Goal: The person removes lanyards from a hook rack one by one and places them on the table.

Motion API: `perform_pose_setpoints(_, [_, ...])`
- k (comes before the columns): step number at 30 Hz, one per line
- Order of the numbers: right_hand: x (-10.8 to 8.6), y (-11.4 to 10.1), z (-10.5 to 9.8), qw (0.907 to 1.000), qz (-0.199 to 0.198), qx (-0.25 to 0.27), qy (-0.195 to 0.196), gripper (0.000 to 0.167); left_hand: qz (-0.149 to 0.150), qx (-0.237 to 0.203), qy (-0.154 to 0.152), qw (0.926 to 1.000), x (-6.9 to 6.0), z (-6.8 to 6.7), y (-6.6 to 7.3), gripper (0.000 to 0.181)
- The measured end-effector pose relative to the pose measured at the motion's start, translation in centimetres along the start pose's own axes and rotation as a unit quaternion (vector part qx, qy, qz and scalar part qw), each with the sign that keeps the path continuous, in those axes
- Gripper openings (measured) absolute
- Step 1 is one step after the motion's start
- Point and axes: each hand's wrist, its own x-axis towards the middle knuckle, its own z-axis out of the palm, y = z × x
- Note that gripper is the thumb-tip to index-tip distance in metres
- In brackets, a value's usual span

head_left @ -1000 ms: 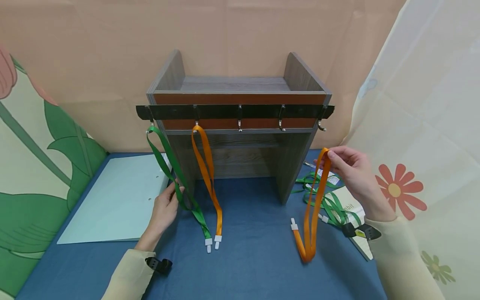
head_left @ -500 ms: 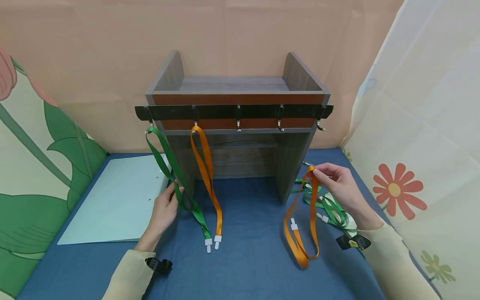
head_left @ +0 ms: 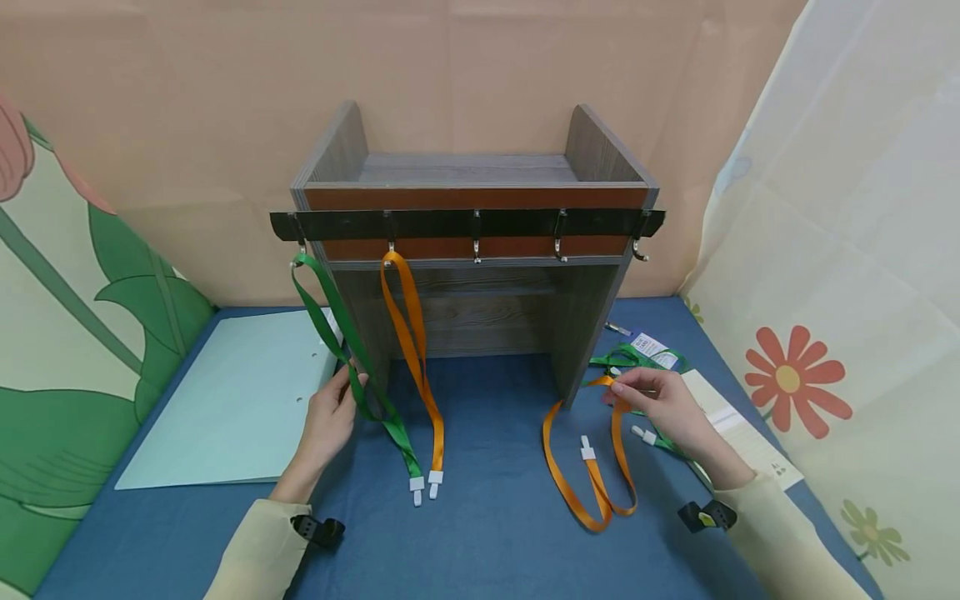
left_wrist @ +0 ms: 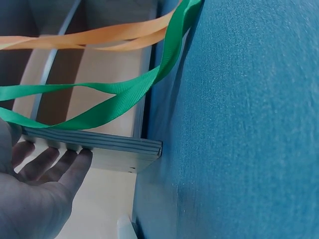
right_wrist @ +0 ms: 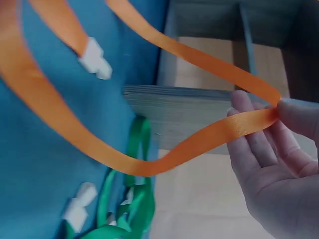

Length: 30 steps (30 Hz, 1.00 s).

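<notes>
My right hand (head_left: 663,408) pinches the top of an orange lanyard (right_wrist: 119,163) between thumb and fingers. Its loop trails down onto the blue cloth, the white clip (head_left: 587,450) lying there. My left hand (head_left: 333,417) holds the left side panel (left_wrist: 114,142) of a grey wooden shelf unit, fingers against its outer face; the thumb is mostly hidden. A green lanyard (head_left: 339,308) hangs from the leftmost hook, in front of that hand. On the second hook hangs another orange lanyard (head_left: 416,304). Both hooks belong to a black rail (head_left: 435,223) across the shelf's front.
Right of the shelf lie tangled green lanyards (head_left: 626,357), a printed card (head_left: 654,350) and an open notebook (head_left: 738,429). A pale blue board (head_left: 240,392) lies at the left. Three bare hooks (head_left: 477,250) are on the rail's right part. Fabric walls stand behind and beside.
My right hand has lowered and moved left with the orange lanyard, whose loop has spread on the cloth. The notebook shows more, now open. My left hand has stayed in place.
</notes>
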Motion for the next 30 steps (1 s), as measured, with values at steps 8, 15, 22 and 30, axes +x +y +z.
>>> perform_pose_setpoints(8, [-1.0, 2.4, 1.4, 0.9973, -0.015, -0.069, -0.021, 0.019, -0.007, 0.002, -0.005, 1.0000, -0.1, 0.0, -0.1, 0.044])
perform_pose_setpoints(15, [-1.6, 3.7, 2.2, 0.9832, -0.032, -0.174, -0.045, 0.010, -0.011, 0.002, -0.004, 0.9999, -0.1, -0.1, -0.2, 0.044])
perform_pose_setpoints(22, [-1.7, 4.7, 2.9, 0.9698, -0.031, -0.237, -0.051, 0.008, -0.009, 0.005, -0.003, 0.9999, -0.1, -0.1, -0.3, 0.044])
perform_pose_setpoints(30, [-1.9, 5.2, 3.1, 0.9661, -0.050, -0.244, -0.069, 0.009, -0.003, 0.000, -0.003, 1.0000, 0.0, 0.0, -0.3, 0.043])
